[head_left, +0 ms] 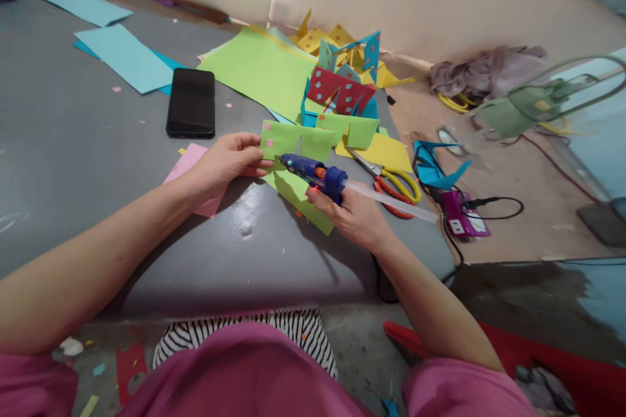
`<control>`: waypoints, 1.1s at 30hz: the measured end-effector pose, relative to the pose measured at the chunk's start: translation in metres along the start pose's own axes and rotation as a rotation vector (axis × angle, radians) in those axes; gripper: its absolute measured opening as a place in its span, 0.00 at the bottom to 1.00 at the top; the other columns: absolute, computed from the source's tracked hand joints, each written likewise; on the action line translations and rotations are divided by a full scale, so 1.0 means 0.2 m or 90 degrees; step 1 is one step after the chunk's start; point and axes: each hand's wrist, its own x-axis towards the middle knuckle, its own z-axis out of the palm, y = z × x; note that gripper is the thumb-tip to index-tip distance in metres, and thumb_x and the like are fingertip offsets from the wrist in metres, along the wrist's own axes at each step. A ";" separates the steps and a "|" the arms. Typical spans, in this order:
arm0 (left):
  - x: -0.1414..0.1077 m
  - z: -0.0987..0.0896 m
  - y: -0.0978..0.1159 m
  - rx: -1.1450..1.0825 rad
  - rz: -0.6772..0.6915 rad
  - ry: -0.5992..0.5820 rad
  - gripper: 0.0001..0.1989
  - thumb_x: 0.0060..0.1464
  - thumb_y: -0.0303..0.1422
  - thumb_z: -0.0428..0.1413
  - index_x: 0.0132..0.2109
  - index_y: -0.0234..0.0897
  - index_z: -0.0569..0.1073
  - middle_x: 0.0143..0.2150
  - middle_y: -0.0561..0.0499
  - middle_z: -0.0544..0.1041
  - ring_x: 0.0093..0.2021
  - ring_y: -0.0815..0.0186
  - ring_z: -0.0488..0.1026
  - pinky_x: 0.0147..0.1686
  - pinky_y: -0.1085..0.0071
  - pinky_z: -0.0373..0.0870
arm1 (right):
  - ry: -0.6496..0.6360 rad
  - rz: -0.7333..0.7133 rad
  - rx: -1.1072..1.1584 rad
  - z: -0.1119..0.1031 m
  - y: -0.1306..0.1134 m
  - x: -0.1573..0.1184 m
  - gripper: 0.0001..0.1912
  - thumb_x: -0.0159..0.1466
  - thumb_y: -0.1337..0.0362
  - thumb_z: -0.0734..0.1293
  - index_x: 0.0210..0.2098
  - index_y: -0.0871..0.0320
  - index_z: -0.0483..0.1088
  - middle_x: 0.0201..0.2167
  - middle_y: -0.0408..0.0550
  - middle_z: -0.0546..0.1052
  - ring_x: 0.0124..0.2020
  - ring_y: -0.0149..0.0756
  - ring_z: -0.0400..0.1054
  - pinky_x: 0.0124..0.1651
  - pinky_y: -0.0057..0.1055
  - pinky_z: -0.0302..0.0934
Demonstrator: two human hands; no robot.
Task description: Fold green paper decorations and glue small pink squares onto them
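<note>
1. At six o'clock, by the table's near edge, a black cord (pixel 378 277) loops down beside the right forearm; a snag there could tug the tool off line if this is its lead.
2. At four o'clock from the centre, the right hand (pixel 359 215) is wrapped round a blue hot-glue gun (pixel 313 172); whether a finger presses the trigger, I cannot tell. A clear glue stick (pixel 391 201) juts from its back.
3. Toward seven o'clock, just under the gun, lies a lime-green paper piece (pixel 303 199); a stray drip could stick to it.
4. At nine o'clock, the left hand (pixel 229 159) pinches the left end of a light green card strip (pixel 281 137), which stands on edge at eleven o'clock, bearing pink squares (pixel 268 143).
5. The nozzle (pixel 280 158) sits at the strip's lower edge, close to those fingertips: a slip could burn them, and too hard a squeeze could smear glue.
6. At three o'clock, scissors (pixel 375 172) lie near the right hand, where a sideways swing might knock them.
7. Farther off, at ten o'clock, rests a black smartphone (pixel 192 103); just past twelve stands a red card strip (pixel 337 91) with pale blue squares.
</note>
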 end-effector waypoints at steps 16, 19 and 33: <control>0.00 0.00 0.00 -0.014 0.003 -0.002 0.05 0.54 0.26 0.59 0.39 0.34 0.76 0.39 0.47 0.81 0.36 0.68 0.80 0.39 0.73 0.78 | 0.015 0.016 -0.011 0.01 -0.02 -0.01 0.19 0.67 0.51 0.61 0.30 0.58 0.71 0.25 0.46 0.72 0.26 0.34 0.62 0.30 0.30 0.55; 0.00 0.00 0.00 -0.007 0.004 -0.011 0.05 0.54 0.26 0.59 0.40 0.34 0.76 0.40 0.47 0.81 0.37 0.68 0.80 0.38 0.73 0.78 | 0.006 0.020 -0.007 0.01 -0.02 -0.01 0.19 0.67 0.50 0.61 0.31 0.58 0.72 0.26 0.46 0.74 0.27 0.35 0.64 0.31 0.31 0.56; -0.01 0.01 0.01 -0.002 0.004 0.002 0.06 0.54 0.25 0.58 0.40 0.34 0.77 0.41 0.46 0.82 0.37 0.68 0.80 0.37 0.75 0.78 | 0.038 0.022 0.031 -0.05 -0.01 -0.06 0.20 0.66 0.47 0.61 0.35 0.57 0.72 0.31 0.50 0.78 0.32 0.40 0.70 0.34 0.34 0.61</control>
